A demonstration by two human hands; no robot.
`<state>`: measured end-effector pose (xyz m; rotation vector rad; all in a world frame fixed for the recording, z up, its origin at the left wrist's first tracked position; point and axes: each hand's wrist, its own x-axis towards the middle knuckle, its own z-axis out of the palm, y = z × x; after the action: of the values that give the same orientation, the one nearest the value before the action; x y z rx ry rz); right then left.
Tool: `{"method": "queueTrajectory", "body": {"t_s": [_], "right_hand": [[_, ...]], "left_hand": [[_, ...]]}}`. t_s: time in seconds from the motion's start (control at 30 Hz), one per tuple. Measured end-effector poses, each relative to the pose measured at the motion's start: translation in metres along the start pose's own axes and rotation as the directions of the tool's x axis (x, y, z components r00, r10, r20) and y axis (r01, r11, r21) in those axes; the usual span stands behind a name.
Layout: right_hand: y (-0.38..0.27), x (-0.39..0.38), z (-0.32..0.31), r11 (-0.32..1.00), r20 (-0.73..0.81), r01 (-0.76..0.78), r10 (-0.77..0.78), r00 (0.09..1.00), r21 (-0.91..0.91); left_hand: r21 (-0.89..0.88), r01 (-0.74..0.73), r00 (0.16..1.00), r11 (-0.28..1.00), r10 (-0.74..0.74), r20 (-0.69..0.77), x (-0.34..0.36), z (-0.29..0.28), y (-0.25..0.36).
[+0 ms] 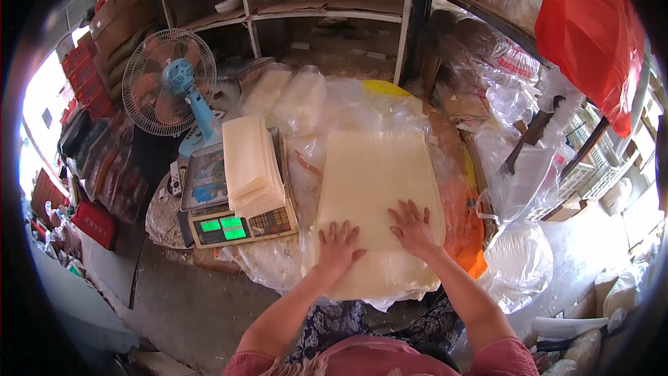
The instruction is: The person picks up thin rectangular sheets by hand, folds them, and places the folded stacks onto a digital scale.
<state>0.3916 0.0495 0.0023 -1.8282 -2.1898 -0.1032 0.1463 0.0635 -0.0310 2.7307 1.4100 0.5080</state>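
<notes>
A stack of large, thin, pale yellow sheets (376, 174) lies in front of me on the plastic-covered table. My left hand (339, 251) rests palm down on its near part, fingers spread. To the right of it, my right hand (412, 230) also lies flat on the sheets with its fingers apart. A fold or edge runs across the stack between my two hands. To the left, a folded bundle of similar pale sheets (252, 163) sits on an electronic scale (243, 228) with a lit green display. What exactly the sheets are made of, I cannot tell.
A blue desk fan (179, 76) stands at the back left, behind the scale. Clear bags of pale sheets (300, 101) lie at the table's far side. Orange plastic (465, 237) hangs along the right edge. Shelves (327, 14) rise behind, and a red bag (588, 35) hangs at upper right.
</notes>
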Motion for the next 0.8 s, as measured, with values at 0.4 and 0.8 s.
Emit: {"method": "queueTrajectory", "body": {"t_s": [0.4, 0.8], "right_hand": [[-0.083, 0.024, -0.065, 0.970, -0.099, 0.187, -0.173, 0.980, 0.156], [-0.007, -0.075, -0.035, 0.516, 0.291, -0.297, 0.095, 0.952, 0.804]], "left_hand": [[-0.308, -0.115, 0.797, 0.944, -0.098, -0.596, 0.016, -0.104, 0.000], [-0.696, -0.027, 0.986, 0.717, 0.132, 0.098, -0.050, -0.040, -0.063]]}}
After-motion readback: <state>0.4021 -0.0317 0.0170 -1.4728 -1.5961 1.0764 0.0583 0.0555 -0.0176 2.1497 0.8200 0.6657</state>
